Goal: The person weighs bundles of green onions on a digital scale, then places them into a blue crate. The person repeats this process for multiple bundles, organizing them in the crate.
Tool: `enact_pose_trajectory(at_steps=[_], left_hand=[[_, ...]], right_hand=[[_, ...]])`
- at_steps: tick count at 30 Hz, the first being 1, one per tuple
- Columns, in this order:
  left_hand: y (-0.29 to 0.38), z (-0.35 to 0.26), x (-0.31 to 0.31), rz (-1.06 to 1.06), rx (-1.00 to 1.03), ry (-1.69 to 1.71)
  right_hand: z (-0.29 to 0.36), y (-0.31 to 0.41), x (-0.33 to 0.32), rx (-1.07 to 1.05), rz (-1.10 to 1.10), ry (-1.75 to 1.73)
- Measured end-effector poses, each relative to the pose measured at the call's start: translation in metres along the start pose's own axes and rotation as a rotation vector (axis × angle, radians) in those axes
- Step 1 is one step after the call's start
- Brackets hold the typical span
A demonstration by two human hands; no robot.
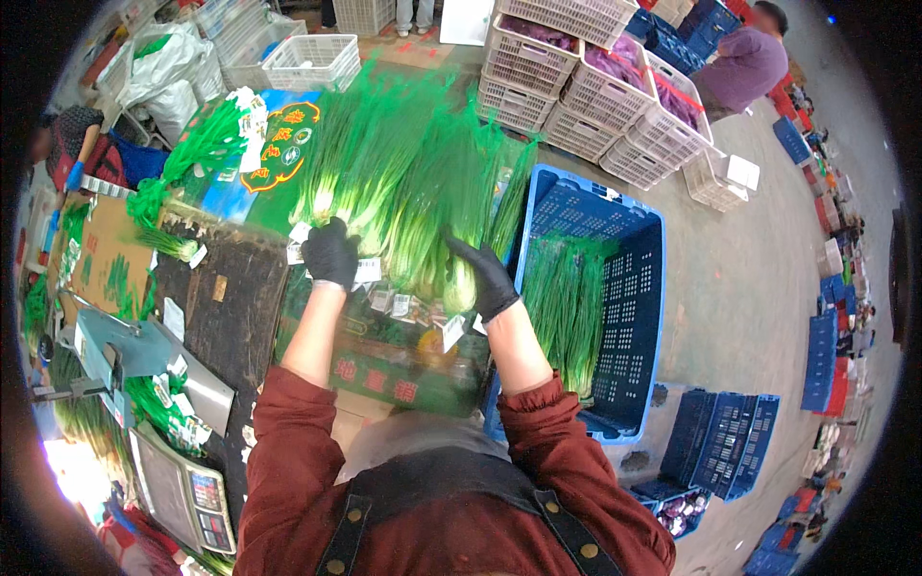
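Several bunches of green onions (392, 187) in green mesh netting lie side by side on the table, white root ends towards me. My left hand (331, 253), in a black glove, has its fingers curled at the root ends on the left. My right hand (490, 279), gloved the same way, grips the side of the rightmost bunch, with some fingers hidden. White barcode tags (367, 270) hang at the root ends. To the right, a blue plastic crate (634, 317) has more netted green onions (565, 309) laid lengthwise in it.
Stacked white crates (529, 54) with purple contents stand beyond the blue crate. On the left are tagged green nets (209, 137), a weighing scale (180, 489) and a blue-grey metal device (122, 345). A person (749, 61) stands at the far right; another person (75, 144) is at left.
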State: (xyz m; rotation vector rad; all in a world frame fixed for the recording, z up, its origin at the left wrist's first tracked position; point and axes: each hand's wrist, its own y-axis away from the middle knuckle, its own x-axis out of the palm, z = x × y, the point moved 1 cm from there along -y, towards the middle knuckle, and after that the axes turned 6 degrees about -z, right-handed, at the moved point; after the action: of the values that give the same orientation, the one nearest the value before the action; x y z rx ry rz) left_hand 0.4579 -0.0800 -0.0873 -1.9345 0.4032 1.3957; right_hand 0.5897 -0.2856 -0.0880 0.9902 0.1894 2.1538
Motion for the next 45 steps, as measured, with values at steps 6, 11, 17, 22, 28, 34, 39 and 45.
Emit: enact_pose_trajectory(at_steps=[6,11,17,22,28,34,39,45], left_hand=[[0.058,-0.037,-0.027,0.075,0.009,0.751],[0.088,-0.054,-0.021,-0.059,0.013,0.622],[0.080,-0.043,0.011,0.097,-0.098,0.539],[0.098,-0.072,-0.022,0.316,-0.318,1.204],[0.119,-0.081,-0.014,0.137,0.041,0.776],[0.082,-0.056,0.041,0.149,0.070,0.305],[0.102,-0.074,0.017,0.232,-0.163,1.072],[0.116,-0.087,0.004,0.326,-0.195,0.945]], right_hand=[[-0.016,0.002,0.007,0.401,0.174,-0.391],[-0.007,0.022,-0.014,0.114,-0.014,-0.126],[0.004,0.051,-0.031,-0.015,-0.031,-0.120],[-0.011,0.059,-0.024,0.268,-0.044,-0.256],[-0.004,0.071,-0.036,0.153,-0.022,-0.283],[0.004,0.076,-0.065,0.015,-0.137,-0.152],[-0.021,0.074,-0.056,0.237,-0.166,-0.260],[-0.012,0.076,-0.051,0.164,-0.142,-0.272]])
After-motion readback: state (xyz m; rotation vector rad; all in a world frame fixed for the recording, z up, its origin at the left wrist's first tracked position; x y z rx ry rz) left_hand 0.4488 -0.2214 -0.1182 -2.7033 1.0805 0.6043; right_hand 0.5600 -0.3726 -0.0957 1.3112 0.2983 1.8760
